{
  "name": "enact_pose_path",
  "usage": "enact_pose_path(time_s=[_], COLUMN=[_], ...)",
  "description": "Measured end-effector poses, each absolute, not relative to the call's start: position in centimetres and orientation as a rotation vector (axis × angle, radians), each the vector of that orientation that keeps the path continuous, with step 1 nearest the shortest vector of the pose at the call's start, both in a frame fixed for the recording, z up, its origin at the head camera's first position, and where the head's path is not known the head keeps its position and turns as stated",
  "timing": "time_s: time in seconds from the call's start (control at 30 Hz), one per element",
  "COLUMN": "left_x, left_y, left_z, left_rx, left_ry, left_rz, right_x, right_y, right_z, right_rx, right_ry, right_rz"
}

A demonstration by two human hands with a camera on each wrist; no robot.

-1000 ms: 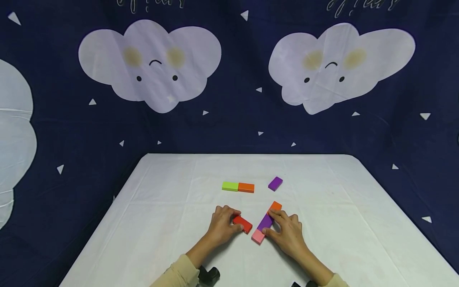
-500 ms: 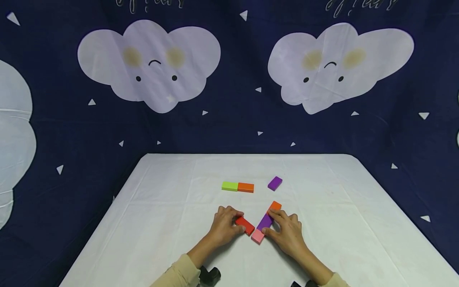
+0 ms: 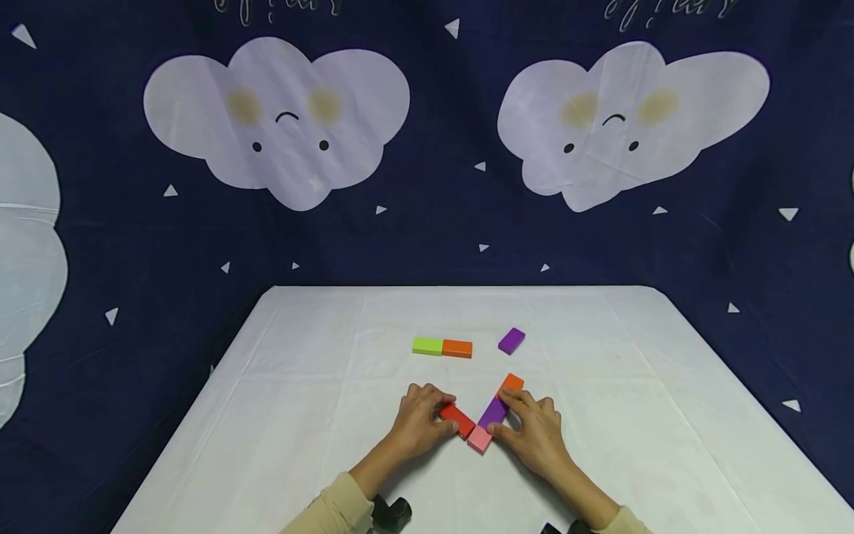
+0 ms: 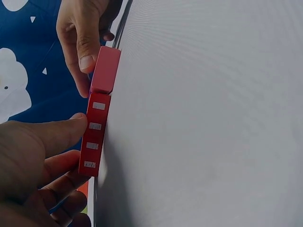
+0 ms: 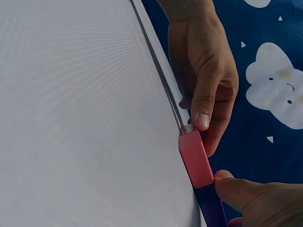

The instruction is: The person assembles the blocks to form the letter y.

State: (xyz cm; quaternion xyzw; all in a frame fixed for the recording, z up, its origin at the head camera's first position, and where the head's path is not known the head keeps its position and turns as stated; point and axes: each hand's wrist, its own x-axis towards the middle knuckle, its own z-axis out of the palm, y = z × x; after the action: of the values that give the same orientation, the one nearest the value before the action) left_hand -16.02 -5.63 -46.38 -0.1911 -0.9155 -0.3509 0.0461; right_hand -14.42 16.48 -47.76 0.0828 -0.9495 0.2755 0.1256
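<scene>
My left hand (image 3: 442, 414) pinches a red block (image 3: 457, 420) between thumb and fingers, flat on the white table (image 3: 300, 415). The red block's right end touches a pink block (image 3: 479, 439). That pink block is the near end of a slanted row with a purple block (image 3: 494, 411) and an orange block (image 3: 512, 382). My right hand (image 3: 502, 415) grips the purple block from its right side. In the left wrist view the red block (image 4: 94, 142) meets the pink block (image 4: 105, 70) end to end. In the right wrist view my thumb (image 5: 236, 187) presses the purple block (image 5: 211, 208) below the pink block (image 5: 196, 158).
Farther back lie a green block joined to an orange one (image 3: 442, 346) and a lone purple block (image 3: 511, 340). A dark blue cloth with white clouds (image 3: 280, 119) hangs behind the table. Black wrist cameras (image 3: 390, 513) show at the bottom edge.
My left hand has slid the red block to the right until its end meets the pink block. The right hand and its row have stayed in place.
</scene>
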Motion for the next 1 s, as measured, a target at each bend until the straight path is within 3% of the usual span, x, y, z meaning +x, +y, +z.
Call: enact_pose_path(time_s=[0.53,1.0], left_x=[-16.4,-19.7], left_y=[-5.6,-6.8], left_z=[-46.0,-45.3], left_rx=[-0.56,-0.34], left_ry=[-2.758,-2.754], left_rz=[-1.104,-1.121], right_x=[-14.4,-14.4], right_y=[16.5,16.6], right_z=[-47.9,-47.9], right_rx=[0.243,0.246], right_ry=[-2.763,-2.755], right_rz=[0.804,0.814])
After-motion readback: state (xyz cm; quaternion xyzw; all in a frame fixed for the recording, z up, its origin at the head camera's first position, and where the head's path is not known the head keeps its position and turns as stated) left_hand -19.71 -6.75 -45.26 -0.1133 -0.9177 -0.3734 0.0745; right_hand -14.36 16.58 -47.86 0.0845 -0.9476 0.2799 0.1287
